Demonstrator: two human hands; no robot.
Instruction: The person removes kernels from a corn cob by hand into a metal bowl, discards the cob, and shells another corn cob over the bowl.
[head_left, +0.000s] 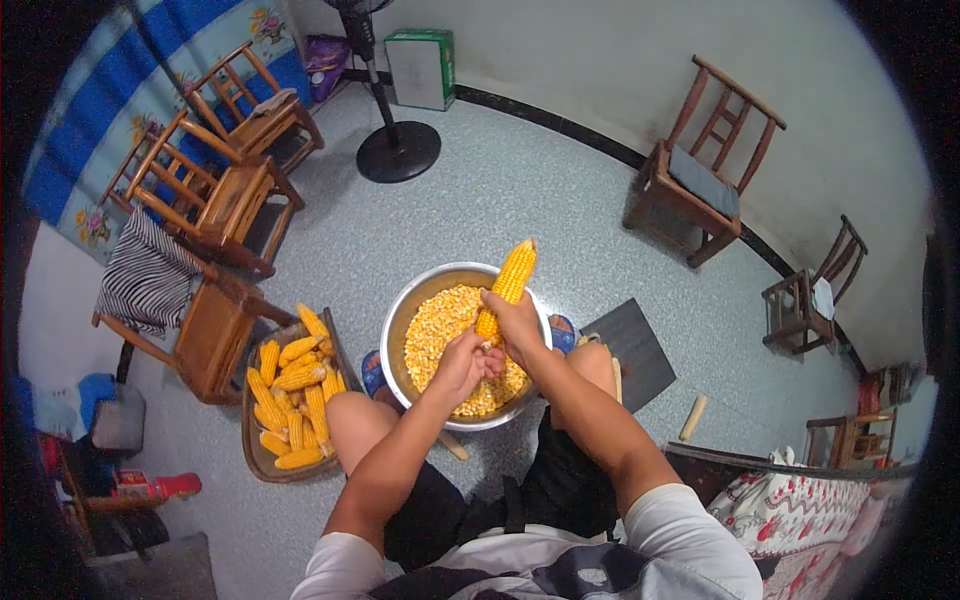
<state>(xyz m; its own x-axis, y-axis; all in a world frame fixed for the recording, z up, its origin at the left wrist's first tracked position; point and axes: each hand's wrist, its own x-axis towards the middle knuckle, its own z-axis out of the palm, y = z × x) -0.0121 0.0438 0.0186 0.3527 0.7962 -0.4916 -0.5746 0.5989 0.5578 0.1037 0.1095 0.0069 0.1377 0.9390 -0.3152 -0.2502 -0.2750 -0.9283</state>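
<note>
A yellow corn cob (514, 271) slants over a large metal basin (391, 324), its pointed tip away from me. My right hand (516, 324) wraps around the cob's lower half, thumb along its side. At the bottom end of the same cob is my left hand (463, 369), thumb against it and fingers curled beneath. Loose corn kernels (439, 330) fill much of the basin, which sits on the floor between my feet. To the left of my knee, a shallow basket (259, 466) holds several whole corn cobs (300, 375).
Wooden chairs (244, 199) line the left side; another chair (697, 172) stands by the right wall. A black pedestal fan (397, 150) is ahead. A dark flat board (637, 352) lies beside my right foot. Bare cobs (694, 418) lie on the floor, one partly under my legs.
</note>
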